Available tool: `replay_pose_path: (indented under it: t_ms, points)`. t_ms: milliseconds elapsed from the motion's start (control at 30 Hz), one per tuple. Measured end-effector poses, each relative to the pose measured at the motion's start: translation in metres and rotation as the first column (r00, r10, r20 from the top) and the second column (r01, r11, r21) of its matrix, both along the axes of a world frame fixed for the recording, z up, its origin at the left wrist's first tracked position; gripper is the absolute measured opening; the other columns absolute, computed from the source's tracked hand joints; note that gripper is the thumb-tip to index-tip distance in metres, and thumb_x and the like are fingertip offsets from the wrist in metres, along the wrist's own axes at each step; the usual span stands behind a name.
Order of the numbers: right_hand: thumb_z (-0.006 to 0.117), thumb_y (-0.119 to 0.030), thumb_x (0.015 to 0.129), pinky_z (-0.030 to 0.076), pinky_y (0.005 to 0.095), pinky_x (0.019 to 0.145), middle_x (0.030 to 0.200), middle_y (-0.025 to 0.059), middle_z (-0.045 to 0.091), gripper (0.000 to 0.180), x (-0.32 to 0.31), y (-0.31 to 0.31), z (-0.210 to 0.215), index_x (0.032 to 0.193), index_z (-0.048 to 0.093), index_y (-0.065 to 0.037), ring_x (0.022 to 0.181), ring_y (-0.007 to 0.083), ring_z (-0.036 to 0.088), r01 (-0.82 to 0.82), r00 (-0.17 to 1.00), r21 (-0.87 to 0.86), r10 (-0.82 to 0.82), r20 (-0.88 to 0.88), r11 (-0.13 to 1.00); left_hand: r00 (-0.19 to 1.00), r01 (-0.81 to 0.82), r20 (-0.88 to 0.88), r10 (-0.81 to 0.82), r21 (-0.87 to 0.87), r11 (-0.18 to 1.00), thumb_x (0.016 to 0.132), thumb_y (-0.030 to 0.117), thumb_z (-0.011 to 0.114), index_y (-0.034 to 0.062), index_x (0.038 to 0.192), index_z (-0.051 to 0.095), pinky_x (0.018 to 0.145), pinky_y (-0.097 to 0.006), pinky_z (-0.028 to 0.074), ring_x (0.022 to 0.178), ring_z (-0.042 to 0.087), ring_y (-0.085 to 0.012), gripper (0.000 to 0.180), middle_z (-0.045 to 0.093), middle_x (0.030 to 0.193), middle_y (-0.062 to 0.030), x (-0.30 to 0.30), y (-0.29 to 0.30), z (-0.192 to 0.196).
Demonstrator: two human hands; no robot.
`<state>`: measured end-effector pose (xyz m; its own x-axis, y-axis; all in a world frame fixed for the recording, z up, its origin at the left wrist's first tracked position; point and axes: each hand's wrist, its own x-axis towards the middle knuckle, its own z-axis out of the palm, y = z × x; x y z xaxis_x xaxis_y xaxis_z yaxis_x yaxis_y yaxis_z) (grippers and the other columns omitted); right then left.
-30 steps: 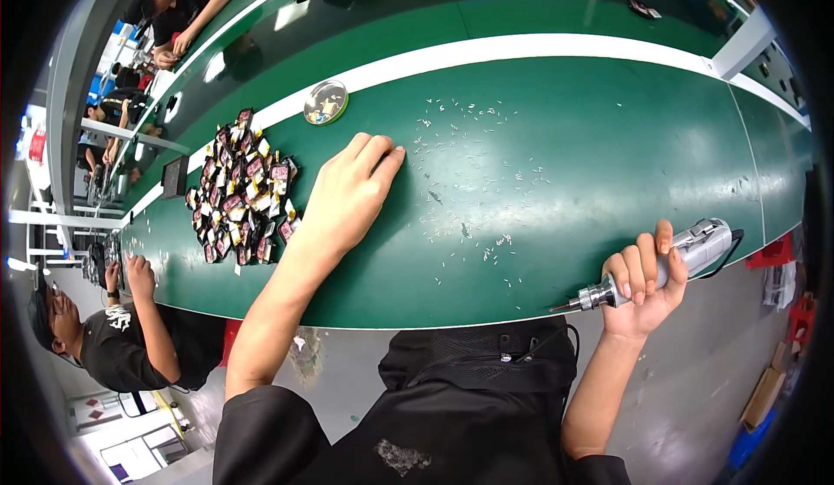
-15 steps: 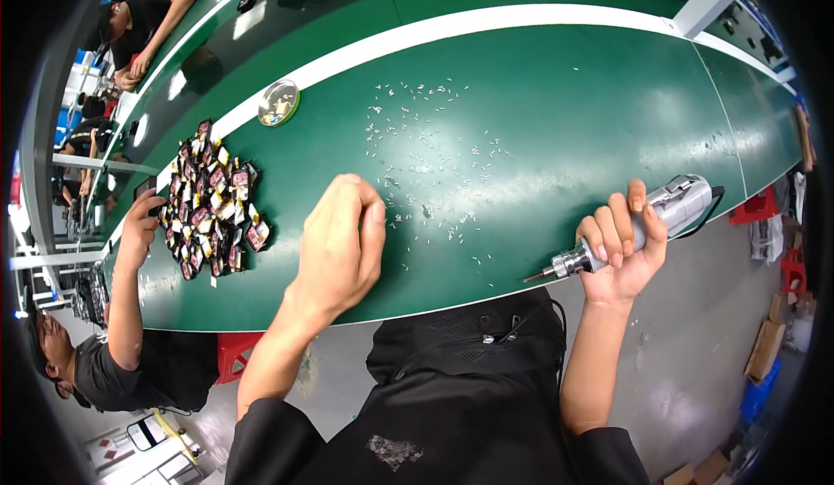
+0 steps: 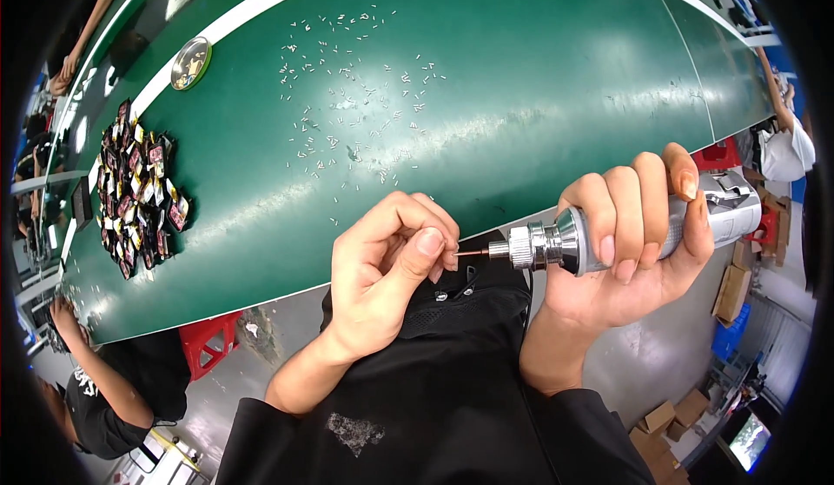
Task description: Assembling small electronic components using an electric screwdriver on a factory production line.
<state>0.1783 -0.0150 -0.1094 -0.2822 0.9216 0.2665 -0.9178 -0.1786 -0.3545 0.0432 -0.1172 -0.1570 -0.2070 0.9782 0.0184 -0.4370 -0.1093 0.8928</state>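
Observation:
My right hand [image 3: 617, 246] is wrapped around a silver electric screwdriver [image 3: 556, 242], held level with its slim bit toward the left. At the bit's tip, my left hand [image 3: 373, 285] has its thumb and fingers pinched together. Whatever sits between those fingertips is too small or too hidden to make out. Both hands are raised in front of my body, by the near edge of the green table [image 3: 521, 137]. Beyond them, many tiny pale slivers [image 3: 382, 172] lie scattered over the tabletop.
A heap of small black packets with pink and yellow parts [image 3: 135, 189] lies at the left. Behind it stands a round dish [image 3: 191, 63] holding small pieces. Another person's arm [image 3: 104, 372] reaches in at lower left, near a red stool [image 3: 208, 346]. Cardboard boxes [image 3: 669, 420] stand at lower right.
Both hands have come together in front of my body; the screwdriver's bit now meets my left fingertips. The view has shifted, so the table's things sit further left and higher.

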Motion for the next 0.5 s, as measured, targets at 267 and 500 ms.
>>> replay_pose_path:
  t_ms: [267, 500]
  points:
    - [0.049, -0.013, 0.091, 0.037, 0.0257, 0.048, 0.055, -0.0017, 0.038, 0.012, 0.0011, 0.0002, -0.0023, 0.093, 0.046, -0.002, 0.042, 0.0077, 0.038, 0.027, 0.999, -0.009, -0.026, 0.042, 1.0, 0.995, 0.036, 0.097, -0.036, 0.0, 0.999, 0.097, 0.012, 0.05, -0.0017, 0.085, 0.051, 0.058, -0.022, 0.041, 0.066, 0.049, -0.0093, 0.018, 0.056, 0.081, -0.0093, 0.0068, 0.0015, 0.0033]
    - [0.049, -0.014, 0.091, 0.037, 0.0252, 0.047, 0.055, -0.002, 0.038, 0.012, 0.0036, 0.0006, -0.0024, 0.092, 0.047, -0.003, 0.042, 0.0074, 0.037, 0.05, 0.998, 0.005, -0.05, 0.037, 0.999, 0.993, 0.052, 0.102, -0.052, -0.002, 0.999, 0.097, 0.012, 0.049, -0.0016, 0.085, 0.05, 0.057, -0.021, 0.04, 0.065, 0.049, -0.0088, 0.019, 0.056, 0.08, -0.0091, 0.0088, 0.0029, 0.0037]
